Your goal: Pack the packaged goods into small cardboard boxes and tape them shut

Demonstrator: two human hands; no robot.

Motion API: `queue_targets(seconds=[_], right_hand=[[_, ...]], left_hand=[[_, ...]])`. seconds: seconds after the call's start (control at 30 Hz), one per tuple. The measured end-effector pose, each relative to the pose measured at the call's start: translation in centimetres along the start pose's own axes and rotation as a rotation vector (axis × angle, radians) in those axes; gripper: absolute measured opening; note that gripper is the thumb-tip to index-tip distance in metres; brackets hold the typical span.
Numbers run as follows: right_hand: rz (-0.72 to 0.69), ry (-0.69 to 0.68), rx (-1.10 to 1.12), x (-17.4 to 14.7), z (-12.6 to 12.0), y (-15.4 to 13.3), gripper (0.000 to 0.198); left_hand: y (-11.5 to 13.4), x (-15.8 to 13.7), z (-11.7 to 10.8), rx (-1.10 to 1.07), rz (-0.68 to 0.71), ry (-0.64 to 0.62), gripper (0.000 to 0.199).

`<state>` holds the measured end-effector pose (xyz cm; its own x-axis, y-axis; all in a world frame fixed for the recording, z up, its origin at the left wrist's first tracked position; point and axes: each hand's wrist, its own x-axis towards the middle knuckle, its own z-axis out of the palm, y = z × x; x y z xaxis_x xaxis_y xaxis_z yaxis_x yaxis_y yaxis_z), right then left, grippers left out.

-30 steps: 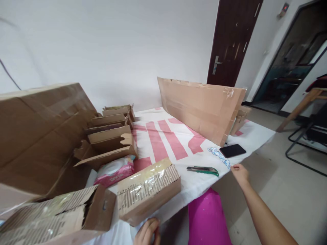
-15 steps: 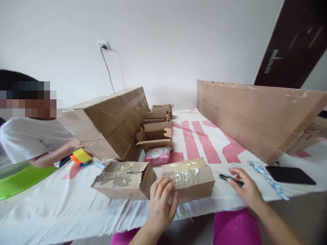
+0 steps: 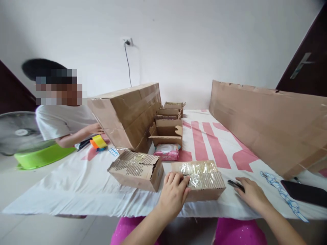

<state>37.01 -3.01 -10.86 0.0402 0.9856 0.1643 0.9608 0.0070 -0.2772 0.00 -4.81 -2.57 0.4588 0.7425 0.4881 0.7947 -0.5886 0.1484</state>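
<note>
My left hand point(image 3: 173, 192) grips the left end of a small taped cardboard box point(image 3: 204, 194), fingers over its top edge and thumb near the front. To the right of that box, my right hand point(image 3: 251, 193) is low over the cloth with its fingers closed on a dark box cutter point(image 3: 236, 185), which points left toward the box. A second cardboard box point(image 3: 135, 170), its top torn and ribbed, sits just left of my left hand. Behind the boxes lies a pink pack of wipes point(image 3: 167, 152).
Open small boxes point(image 3: 167, 131) stand in a row beside a long carton point(image 3: 127, 112). Another large carton point(image 3: 263, 126) stands at right, near a black phone point(image 3: 305, 192). At left, a person in a white shirt point(image 3: 63, 120) sits by tape rolls point(image 3: 98, 142), a green tub point(image 3: 43, 156) and a fan point(image 3: 17, 132).
The view has swung left, showing more of the person and the fan. My right hand has come down closer to the cloth with the box cutter. My left hand stays on the box.
</note>
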Motion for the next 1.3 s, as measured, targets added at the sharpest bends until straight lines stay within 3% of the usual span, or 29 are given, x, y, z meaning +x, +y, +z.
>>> queue_targets(seconds=[0.1, 0.23, 0.37, 0.47, 0.63, 0.8, 1.1, 1.3], right_hand=[[-0.006, -0.086, -0.107, -0.5, 1.5, 2.3, 0.036], [-0.058, 0.023, -0.022, -0.6, 2.1, 2.8, 0.032], [-0.110, 0.330, 0.076, 0.5, -0.8, -0.2, 0.035], [-0.323, 0.456, 0.069, 1.4, -5.0, -5.2, 0.032], [-0.829, 0.355, -0.140, 2.4, -9.6, -14.6, 0.034], [-1.105, 0.299, -0.295, 3.5, -9.1, -20.2, 0.030], [-1.197, 0.208, -0.438, 4.1, -8.4, -22.5, 0.017], [-1.167, 0.125, -0.527, 4.1, -9.8, -20.5, 0.012]], left_hand=[[-0.1, -0.2, 0.4, -0.012, -0.007, 0.017, 0.030], [-0.1, -0.8, 0.8, -0.039, 0.021, 0.081, 0.031], [0.0, -1.1, 1.0, -0.098, 0.015, 0.175, 0.025], [0.0, -1.3, 1.3, -0.152, 0.019, 0.254, 0.020], [-0.2, -1.2, 1.8, -0.180, 0.025, 0.353, 0.020], [-0.3, -1.3, 2.0, -0.160, 0.018, 0.362, 0.023], [-0.2, -1.3, 2.0, -0.153, -0.002, 0.321, 0.024], [-0.3, -1.3, 2.0, -0.161, -0.017, 0.299, 0.021]])
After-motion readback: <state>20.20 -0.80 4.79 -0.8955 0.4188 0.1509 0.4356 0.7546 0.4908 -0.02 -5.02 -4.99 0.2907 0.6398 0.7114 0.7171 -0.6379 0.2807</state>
